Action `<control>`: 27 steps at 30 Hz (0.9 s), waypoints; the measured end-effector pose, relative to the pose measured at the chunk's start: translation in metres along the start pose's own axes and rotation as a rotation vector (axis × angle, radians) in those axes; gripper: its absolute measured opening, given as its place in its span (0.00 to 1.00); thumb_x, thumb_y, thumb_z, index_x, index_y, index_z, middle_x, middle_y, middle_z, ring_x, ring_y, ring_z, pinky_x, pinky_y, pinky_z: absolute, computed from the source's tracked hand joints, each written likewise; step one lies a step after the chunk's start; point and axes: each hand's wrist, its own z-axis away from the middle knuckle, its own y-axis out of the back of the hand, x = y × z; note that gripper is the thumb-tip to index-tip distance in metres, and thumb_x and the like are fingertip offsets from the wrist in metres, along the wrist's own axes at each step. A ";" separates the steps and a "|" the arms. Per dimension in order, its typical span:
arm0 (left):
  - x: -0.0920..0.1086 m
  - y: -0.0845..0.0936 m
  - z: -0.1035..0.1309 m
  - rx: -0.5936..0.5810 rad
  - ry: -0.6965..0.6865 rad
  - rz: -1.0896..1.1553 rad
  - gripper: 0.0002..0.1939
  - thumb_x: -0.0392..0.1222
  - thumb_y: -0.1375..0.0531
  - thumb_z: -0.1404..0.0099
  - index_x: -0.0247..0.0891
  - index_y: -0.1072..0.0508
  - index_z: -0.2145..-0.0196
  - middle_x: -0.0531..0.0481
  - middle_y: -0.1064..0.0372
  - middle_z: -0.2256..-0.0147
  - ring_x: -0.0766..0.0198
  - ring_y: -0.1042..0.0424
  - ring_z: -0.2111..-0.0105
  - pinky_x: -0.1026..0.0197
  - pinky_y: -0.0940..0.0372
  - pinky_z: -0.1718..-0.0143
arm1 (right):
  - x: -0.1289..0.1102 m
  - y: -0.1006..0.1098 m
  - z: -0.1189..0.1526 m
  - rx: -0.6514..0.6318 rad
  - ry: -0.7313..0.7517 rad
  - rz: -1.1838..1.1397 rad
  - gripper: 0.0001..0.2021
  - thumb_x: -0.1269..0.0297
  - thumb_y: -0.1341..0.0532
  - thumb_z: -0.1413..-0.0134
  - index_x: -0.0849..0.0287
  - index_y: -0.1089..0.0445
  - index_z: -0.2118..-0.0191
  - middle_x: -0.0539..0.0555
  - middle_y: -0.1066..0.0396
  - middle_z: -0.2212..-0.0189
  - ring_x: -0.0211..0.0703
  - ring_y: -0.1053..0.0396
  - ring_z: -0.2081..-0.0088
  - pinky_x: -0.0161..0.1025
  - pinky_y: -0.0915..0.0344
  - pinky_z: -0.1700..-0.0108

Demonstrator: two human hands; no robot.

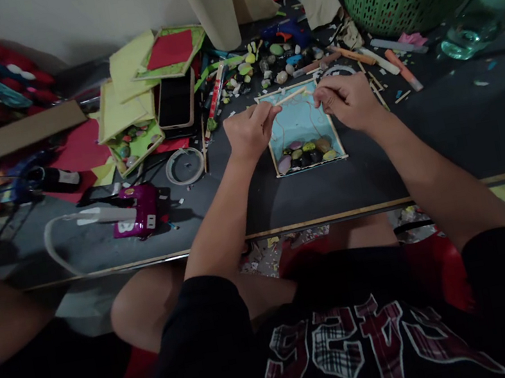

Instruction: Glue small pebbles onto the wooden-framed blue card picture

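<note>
My left hand (248,130) is closed on one end of a thin pale wooden stick (293,96), held slanting over the top of a picture. My right hand (347,100) has its fingers pinched close by the stick's other end; what lies between them is too small to make out. Beneath both hands lies the light blue picture panel (295,127), edged with thin sticks. Painted pebbles (309,155) in yellow, black and purple fill its bottom edge. Thin brown lines, perhaps string, curve over the blue.
Loose pebbles (279,62) and scraps lie behind the panel. A green basket (396,7) and a glass bottle (465,37) stand at right. To the left are a phone (177,101), a tape roll (185,166) and a purple power socket (142,212). Another person's knee is at far left.
</note>
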 end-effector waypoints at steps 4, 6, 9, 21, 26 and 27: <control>0.006 0.002 -0.002 -0.094 0.065 0.002 0.40 0.70 0.68 0.31 0.40 0.29 0.68 0.47 0.35 0.77 0.63 0.31 0.74 0.60 0.47 0.70 | 0.008 -0.003 0.000 0.118 0.038 0.068 0.24 0.36 0.43 0.42 0.54 0.27 0.67 0.52 0.28 0.76 0.41 0.31 0.75 0.42 0.31 0.68; 0.010 0.004 -0.004 -0.125 0.081 0.006 0.41 0.71 0.71 0.32 0.41 0.29 0.68 0.48 0.36 0.78 0.63 0.33 0.75 0.60 0.48 0.71 | 0.014 -0.005 0.001 0.174 0.034 0.112 0.23 0.37 0.41 0.43 0.54 0.28 0.68 0.54 0.26 0.74 0.43 0.30 0.74 0.44 0.30 0.68; 0.015 0.006 -0.006 -0.169 0.066 0.032 0.42 0.70 0.73 0.32 0.42 0.30 0.68 0.49 0.39 0.79 0.63 0.37 0.76 0.59 0.51 0.71 | 0.019 -0.007 0.002 0.228 0.020 0.179 0.22 0.37 0.41 0.43 0.54 0.29 0.69 0.56 0.24 0.71 0.45 0.29 0.72 0.47 0.28 0.65; 0.028 0.003 -0.006 -0.268 -0.011 0.074 0.43 0.68 0.75 0.31 0.41 0.30 0.69 0.51 0.42 0.80 0.65 0.43 0.80 0.60 0.55 0.73 | 0.004 -0.006 0.006 0.188 0.035 0.257 0.21 0.41 0.44 0.40 0.53 0.25 0.59 0.51 0.28 0.77 0.41 0.30 0.74 0.43 0.29 0.64; 0.030 0.002 -0.005 -0.283 0.001 0.051 0.43 0.69 0.74 0.32 0.41 0.28 0.67 0.49 0.39 0.79 0.64 0.42 0.79 0.59 0.56 0.73 | 0.008 -0.016 0.004 0.172 0.052 0.072 0.22 0.44 0.46 0.36 0.55 0.24 0.55 0.55 0.23 0.67 0.41 0.28 0.71 0.41 0.29 0.67; 0.031 0.002 -0.005 -0.282 0.009 0.050 0.43 0.69 0.75 0.31 0.41 0.28 0.66 0.49 0.38 0.79 0.63 0.41 0.79 0.59 0.55 0.73 | 0.010 -0.017 0.004 0.167 0.052 0.051 0.22 0.44 0.46 0.37 0.55 0.24 0.53 0.55 0.23 0.65 0.41 0.28 0.72 0.41 0.29 0.67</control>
